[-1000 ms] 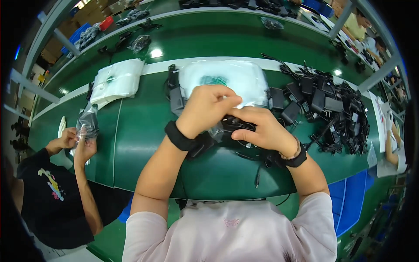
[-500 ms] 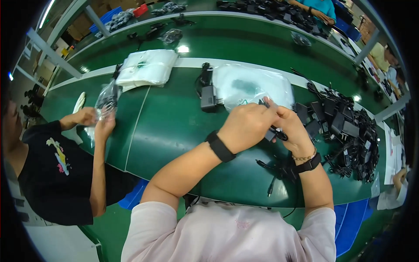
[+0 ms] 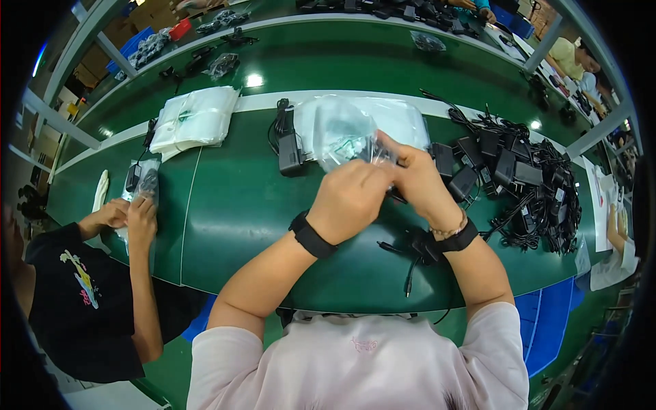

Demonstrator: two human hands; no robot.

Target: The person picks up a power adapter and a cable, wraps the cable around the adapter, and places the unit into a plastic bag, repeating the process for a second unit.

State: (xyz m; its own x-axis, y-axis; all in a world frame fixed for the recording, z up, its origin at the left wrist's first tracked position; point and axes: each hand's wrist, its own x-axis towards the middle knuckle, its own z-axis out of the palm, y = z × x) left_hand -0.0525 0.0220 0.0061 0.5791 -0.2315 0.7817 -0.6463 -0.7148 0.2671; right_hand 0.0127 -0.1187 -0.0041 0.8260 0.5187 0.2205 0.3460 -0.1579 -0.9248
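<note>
A clear plastic bag (image 3: 345, 133) is raised between my hands over a stack of similar bags (image 3: 403, 116). Its near end is gathered at my fingers. My left hand (image 3: 352, 195) is closed on that end, fingertips mostly hidden. My right hand (image 3: 422, 181) pinches the bag's right side. Beneath the right hand a small dark part shows, probably of a power adapter; the rest is hidden. Close to my right wrist, a black adapter with its cable (image 3: 424, 244) lies on the green table (image 3: 273, 232). Another black adapter (image 3: 290, 154) lies left of the bag stack.
A large heap of black adapters and cables (image 3: 519, 178) covers the right of the table. To my left, a person in a black shirt (image 3: 82, 294) handles a bagged adapter (image 3: 140, 179) near another bag stack (image 3: 195, 119). Blue bins (image 3: 547, 321) stand below the table edge.
A clear bag has come up off the stack into my hands; the adapter and cable seen there before are now mostly hidden. The neighbour's bagged adapter has been lowered to the table.
</note>
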